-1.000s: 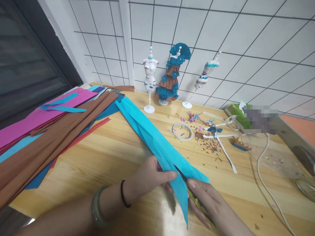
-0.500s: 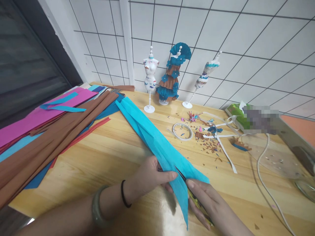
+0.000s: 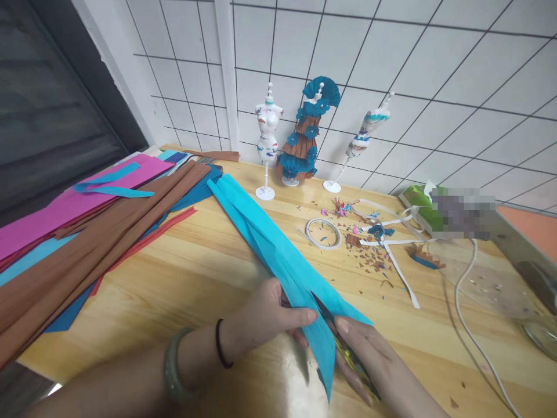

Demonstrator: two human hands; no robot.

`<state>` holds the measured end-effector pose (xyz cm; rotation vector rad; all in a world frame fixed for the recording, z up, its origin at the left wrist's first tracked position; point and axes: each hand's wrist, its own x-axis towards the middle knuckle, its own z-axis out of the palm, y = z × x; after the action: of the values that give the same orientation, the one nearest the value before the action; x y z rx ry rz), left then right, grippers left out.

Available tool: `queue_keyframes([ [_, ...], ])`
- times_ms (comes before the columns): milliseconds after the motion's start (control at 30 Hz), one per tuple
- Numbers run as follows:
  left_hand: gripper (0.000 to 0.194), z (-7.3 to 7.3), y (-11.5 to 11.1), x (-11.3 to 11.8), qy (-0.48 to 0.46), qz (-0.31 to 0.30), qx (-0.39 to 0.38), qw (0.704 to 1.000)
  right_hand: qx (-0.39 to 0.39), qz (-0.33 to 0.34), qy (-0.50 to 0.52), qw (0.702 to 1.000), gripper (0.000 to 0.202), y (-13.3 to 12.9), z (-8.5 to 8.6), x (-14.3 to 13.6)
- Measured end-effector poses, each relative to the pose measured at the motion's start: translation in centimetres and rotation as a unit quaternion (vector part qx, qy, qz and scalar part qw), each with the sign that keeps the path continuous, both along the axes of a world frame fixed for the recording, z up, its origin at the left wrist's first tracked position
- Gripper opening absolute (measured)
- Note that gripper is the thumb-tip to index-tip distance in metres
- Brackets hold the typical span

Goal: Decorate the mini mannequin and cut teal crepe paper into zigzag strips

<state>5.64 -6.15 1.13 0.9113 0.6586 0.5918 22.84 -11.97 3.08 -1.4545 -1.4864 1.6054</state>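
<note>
A long folded sheet of turquoise crepe paper (image 3: 265, 235) slants across the table toward me. My left hand (image 3: 282, 313) pinches its near part, thumb on top and fingers underneath. In my right hand (image 3: 365, 354) is a pair of scissors (image 3: 346, 348) with yellow-green handles. Their dark blades lie in the paper just right of my left thumb, where a slit splits the near end into two flaps. One pointed flap hangs down between my hands; the other runs under my right hand.
Brown crepe paper (image 3: 143, 223) and magenta paper (image 3: 108, 186) are piled at left. At the back stand a white dress form (image 3: 267, 130), a form in a blue-and-brown paper dress (image 3: 308, 133) and a tilted form (image 3: 368, 130). A tape roll (image 3: 322, 233) lies near scraps; a cable (image 3: 461, 278) runs right.
The scissor blades have spread a little farther apart in the paper. The hanging flap has shifted slightly. Both hands keep nearly the same place.
</note>
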Motion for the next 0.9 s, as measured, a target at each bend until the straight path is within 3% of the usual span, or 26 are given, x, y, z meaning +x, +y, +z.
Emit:
queue_keyframes([
  [900, 0.032, -0.63, -0.89, 0.74, 0.006, -0.024, 0.007, 1.0, -0.024, 0.014, -0.011, 1.0, 0.058, 0.1, -0.05, -0.17],
])
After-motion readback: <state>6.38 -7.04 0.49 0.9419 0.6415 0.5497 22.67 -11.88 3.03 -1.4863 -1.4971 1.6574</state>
